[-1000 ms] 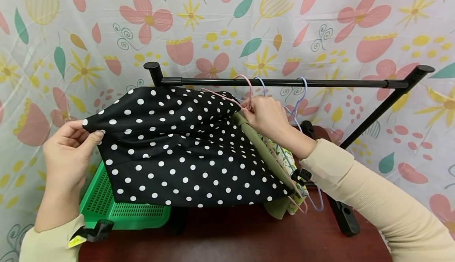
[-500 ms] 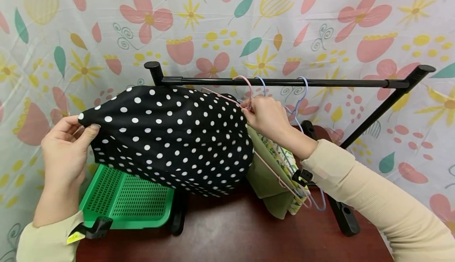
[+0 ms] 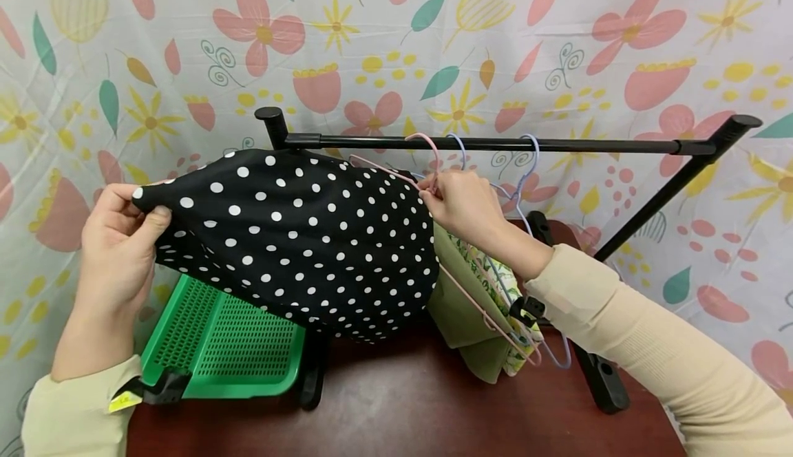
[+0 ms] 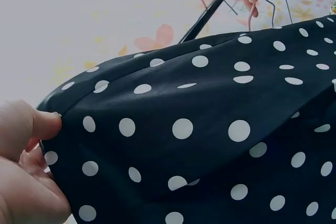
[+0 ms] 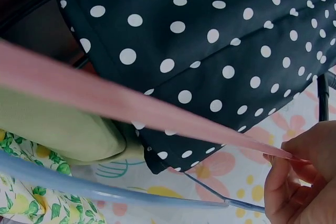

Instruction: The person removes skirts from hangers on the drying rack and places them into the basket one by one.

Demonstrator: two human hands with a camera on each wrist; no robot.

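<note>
1. The left hand [image 3: 118, 250] pinches the left corner of the black polka-dot cloth [image 3: 310, 237] between thumb and fingers.
2. From that grip the cloth spreads out to the right, sagging in a soft curve along its lower edge, with its right end just beside the right hand [image 3: 461, 206].
3. The right hand, fingers curled in, grips the pink hanger [image 5: 157, 116] just below its hook, which is on the black garment rack [image 3: 601, 146]. The hanger's upper arm runs along the cloth's upper right part, and its lower bar emerges at the cloth's right edge.
4. Near the cloth's right edge hang an olive-green cloth [image 3: 455, 316] and a leaf-print cloth [image 5: 44, 200]; a blue hanger [image 5: 105, 186] is close by.
5. In the head view, the polka-dot cloth hides the back of the green basket [image 3: 229, 389] on the reddish-brown table [image 3: 384, 402].
</note>
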